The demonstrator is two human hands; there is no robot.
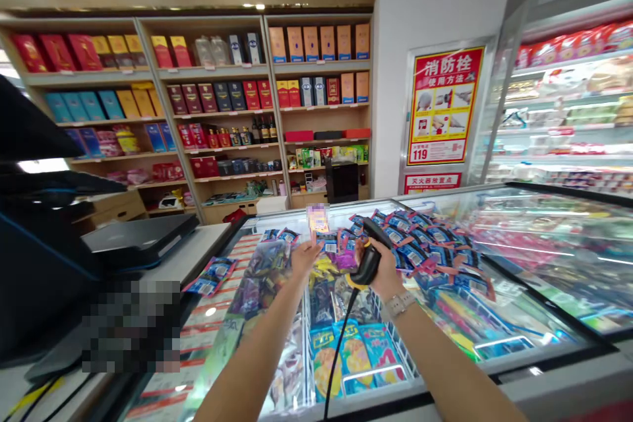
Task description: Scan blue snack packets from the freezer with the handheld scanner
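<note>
A black barcode scanner [368,262] with yellow trim is gripped in my right hand [388,270], its cable running down toward the front. My left hand [305,258] is closed at the left edge of a small blue and pink packet [330,244] with a barcode on it, and its fingertips partly hide that edge. Just beyond those fingers is a yellow and pink blurred-out piece [317,219]. Several more blue and pink packets [420,244] lie heaped on the freezer's glass top, right of the scanner. Another couple of packets [212,275] lie at the left.
Below my hands is a glass-topped freezer [420,395] with bagged frozen goods in wire baskets. A counter with a dark monitor [44,231] and a flat black device [143,241] stands at the left. Shelves of boxes [217,95] line the back wall; a lit display fridge [568,105] is far right.
</note>
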